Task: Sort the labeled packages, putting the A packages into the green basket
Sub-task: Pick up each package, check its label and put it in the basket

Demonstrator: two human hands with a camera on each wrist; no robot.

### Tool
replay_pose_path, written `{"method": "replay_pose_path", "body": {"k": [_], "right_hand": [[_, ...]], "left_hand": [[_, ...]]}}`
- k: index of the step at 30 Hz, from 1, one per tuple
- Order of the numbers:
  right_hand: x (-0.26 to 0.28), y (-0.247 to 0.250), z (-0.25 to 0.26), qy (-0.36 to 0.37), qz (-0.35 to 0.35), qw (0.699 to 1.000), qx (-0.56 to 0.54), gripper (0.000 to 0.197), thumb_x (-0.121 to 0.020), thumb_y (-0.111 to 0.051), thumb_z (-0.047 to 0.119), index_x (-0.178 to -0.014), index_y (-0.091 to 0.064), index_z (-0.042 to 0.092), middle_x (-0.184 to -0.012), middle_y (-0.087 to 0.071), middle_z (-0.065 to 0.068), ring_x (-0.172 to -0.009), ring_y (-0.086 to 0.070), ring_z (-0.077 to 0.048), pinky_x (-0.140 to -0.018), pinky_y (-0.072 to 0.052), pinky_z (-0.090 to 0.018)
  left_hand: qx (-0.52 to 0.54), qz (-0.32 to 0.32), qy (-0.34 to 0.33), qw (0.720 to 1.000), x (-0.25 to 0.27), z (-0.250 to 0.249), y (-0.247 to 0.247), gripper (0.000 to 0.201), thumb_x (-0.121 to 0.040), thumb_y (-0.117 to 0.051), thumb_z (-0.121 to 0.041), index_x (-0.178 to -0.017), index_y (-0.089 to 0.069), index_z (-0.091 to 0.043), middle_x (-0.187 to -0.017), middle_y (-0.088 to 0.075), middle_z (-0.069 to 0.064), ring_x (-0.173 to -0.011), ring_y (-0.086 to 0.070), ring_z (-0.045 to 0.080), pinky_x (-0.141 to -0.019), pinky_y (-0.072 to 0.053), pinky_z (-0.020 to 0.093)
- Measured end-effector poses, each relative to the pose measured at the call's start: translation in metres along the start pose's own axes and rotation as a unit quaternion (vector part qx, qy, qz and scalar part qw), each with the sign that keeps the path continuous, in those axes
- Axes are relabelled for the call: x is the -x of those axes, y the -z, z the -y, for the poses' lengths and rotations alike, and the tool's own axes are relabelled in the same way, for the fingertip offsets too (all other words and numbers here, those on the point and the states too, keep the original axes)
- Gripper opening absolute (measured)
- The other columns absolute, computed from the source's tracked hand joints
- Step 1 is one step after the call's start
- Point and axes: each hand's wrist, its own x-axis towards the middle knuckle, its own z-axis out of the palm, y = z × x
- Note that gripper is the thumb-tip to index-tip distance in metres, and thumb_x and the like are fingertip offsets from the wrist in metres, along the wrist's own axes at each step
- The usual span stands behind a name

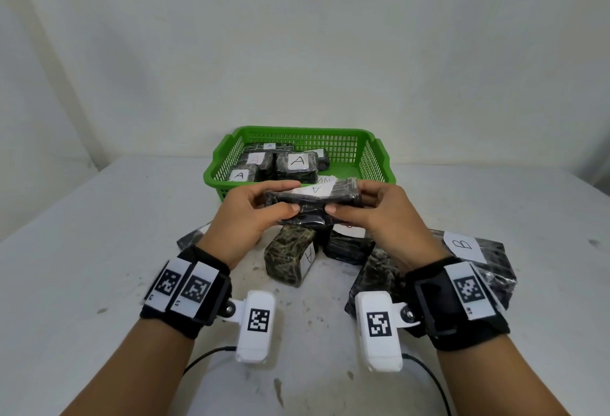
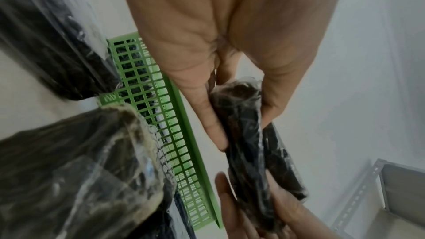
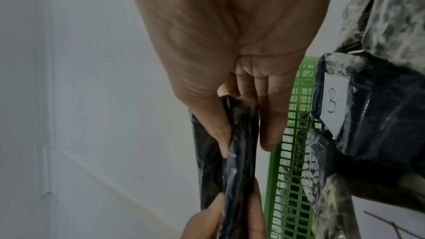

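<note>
A package in both hands' grip, before green basket

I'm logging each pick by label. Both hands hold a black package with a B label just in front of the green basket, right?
Not quite: the label on the held package reads A, not B, as the head view shows. The rest stands: the left hand and right hand both grip it just in front of the green basket.

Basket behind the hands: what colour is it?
Bright green basket, with lattice walls; clearest in the head view.
</note>
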Motion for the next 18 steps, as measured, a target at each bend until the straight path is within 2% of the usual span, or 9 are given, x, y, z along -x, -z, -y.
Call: {"method": "replay_pose_path", "body": {"k": [2, 4, 6, 9, 12, 14, 16, 18], "right_hand": [[0.000, 0.001, 0.001, 0.016, -0.009, 1.000, 0.008, 0.044, -0.075, -0.090, 0.003, -0.113, -0.076, 0.020, -0.112, -0.080, -0.001, -0.106, -0.076, -0.016, -0.099, -0.059, -0.040], [0.000, 0.004, 0.001, 0.028, -0.024, 0.999, -0.003, 0.044, -0.076, -0.088, 0.000, -0.115, -0.074, 0.017, -0.105, -0.081, -0.006, -0.100, -0.078, -0.020, -0.096, -0.061, -0.044], [0.000, 0.006, 0.002, 0.032, -0.034, 0.999, -0.004, 0.041, -0.077, -0.087, -0.002, -0.112, -0.075, 0.014, -0.099, -0.082, -0.008, -0.096, -0.079, -0.024, -0.095, -0.061, -0.047], [0.000, 0.007, 0.001, 0.019, -0.016, 1.000, 0.011, 0.044, -0.076, -0.087, -0.002, -0.114, -0.074, 0.016, -0.106, -0.081, -0.005, -0.100, -0.078, -0.020, -0.096, -0.061, -0.045], [-0.001, 0.011, 0.001, -0.011, 0.018, 0.999, 0.036, 0.062, -0.069, -0.096, 0.018, -0.125, -0.070, 0.025, -0.122, -0.076, 0.002, -0.110, -0.074, -0.015, -0.098, -0.059, -0.037], [-0.002, 0.011, 0.000, -0.046, 0.033, 0.998, -0.022, 0.072, -0.064, -0.098, 0.028, -0.129, -0.068, 0.020, -0.121, -0.076, -0.004, -0.109, -0.075, -0.021, -0.095, -0.060, -0.040], [-0.001, 0.009, 0.002, -0.074, 0.029, 0.993, -0.090, 0.065, -0.066, -0.092, 0.030, -0.123, -0.069, 0.009, -0.116, -0.078, -0.014, -0.103, -0.078, -0.027, -0.092, -0.062, -0.041], [-0.001, 0.007, 0.002, -0.080, 0.018, 0.992, -0.099, 0.045, -0.079, -0.085, 0.022, -0.117, -0.072, 0.002, -0.113, -0.078, -0.018, -0.102, -0.078, -0.029, -0.091, -0.063, -0.041]], "left_hand": [[0.000, -0.006, 0.006, 1.000, 0.000, -0.001, 0.001, 0.042, -0.067, -0.082, -0.013, -0.109, -0.076, -0.015, -0.109, -0.075, 0.014, -0.106, -0.071, 0.032, -0.102, -0.050, 0.052], [0.017, 0.003, 0.020, 1.000, 0.000, -0.002, 0.001, 0.037, -0.076, -0.078, -0.002, -0.112, -0.072, -0.009, -0.110, -0.074, 0.016, -0.105, -0.071, 0.032, -0.101, -0.050, 0.051], [0.020, 0.008, 0.024, 0.999, 0.001, -0.002, 0.000, 0.033, -0.081, -0.072, 0.001, -0.113, -0.071, -0.007, -0.110, -0.074, 0.017, -0.105, -0.071, 0.033, -0.101, -0.050, 0.049], [-0.011, -0.012, 0.004, 1.000, 0.001, -0.001, 0.000, 0.037, -0.075, -0.078, 0.003, -0.108, -0.075, -0.012, -0.107, -0.076, 0.015, -0.103, -0.072, 0.031, -0.097, -0.053, 0.044], [-0.062, -0.018, -0.053, 0.996, 0.002, -0.001, 0.001, 0.050, -0.073, -0.079, 0.010, -0.117, -0.071, -0.012, -0.111, -0.075, 0.006, -0.106, -0.070, 0.023, -0.094, -0.055, 0.033], [-0.080, -0.011, -0.085, 0.993, 0.002, -0.003, 0.002, 0.054, -0.071, -0.077, 0.014, -0.118, -0.069, -0.011, -0.114, -0.074, 0.005, -0.109, -0.070, 0.020, -0.096, -0.055, 0.033], [-0.084, -0.004, -0.102, 0.991, 0.002, -0.003, 0.000, 0.057, -0.069, -0.077, 0.018, -0.119, -0.068, -0.010, -0.115, -0.074, 0.005, -0.110, -0.069, 0.019, -0.098, -0.054, 0.036], [-0.086, 0.011, -0.102, 0.991, 0.002, -0.003, 0.000, 0.060, -0.069, -0.077, 0.018, -0.121, -0.066, -0.009, -0.117, -0.073, 0.006, -0.112, -0.068, 0.020, -0.100, -0.053, 0.037]]}}
